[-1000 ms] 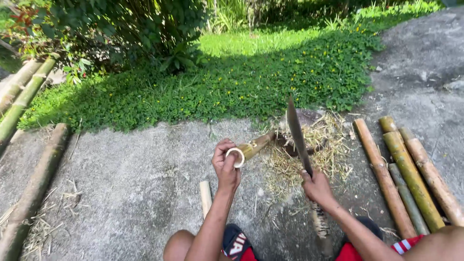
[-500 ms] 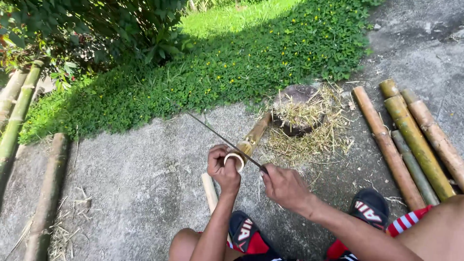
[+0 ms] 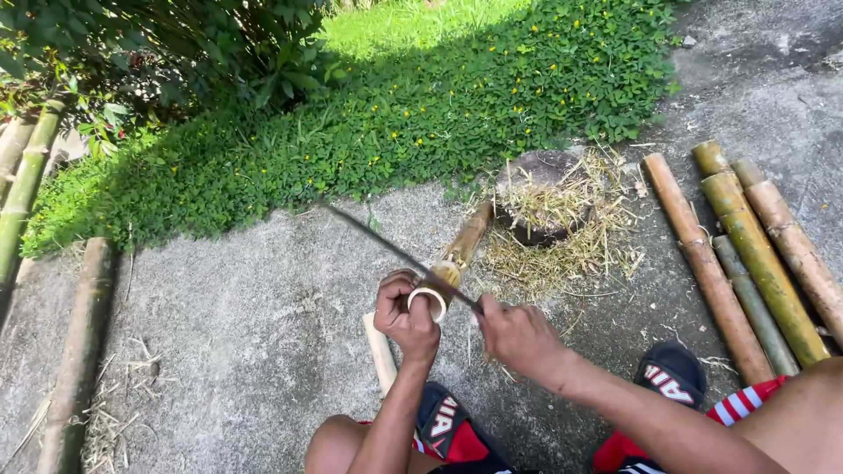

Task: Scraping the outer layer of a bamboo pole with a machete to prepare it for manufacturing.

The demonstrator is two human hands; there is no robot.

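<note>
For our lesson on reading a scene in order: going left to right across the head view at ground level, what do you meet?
Bamboo pole lying by the left edge → left hand gripping the short bamboo piece → right hand holding the long blade → row of bamboo poles at right.

I hold a short bamboo tube [image 3: 450, 268], yellow-brown and hollow, with its pale open end facing me and its far end slanting away toward one o'clock, onto a round stump. My long knife [image 3: 399, 254], thin and dark, lies across the tube's near end, its blade running out toward ten o'clock and its handle at four o'clock from the tube.
</note>
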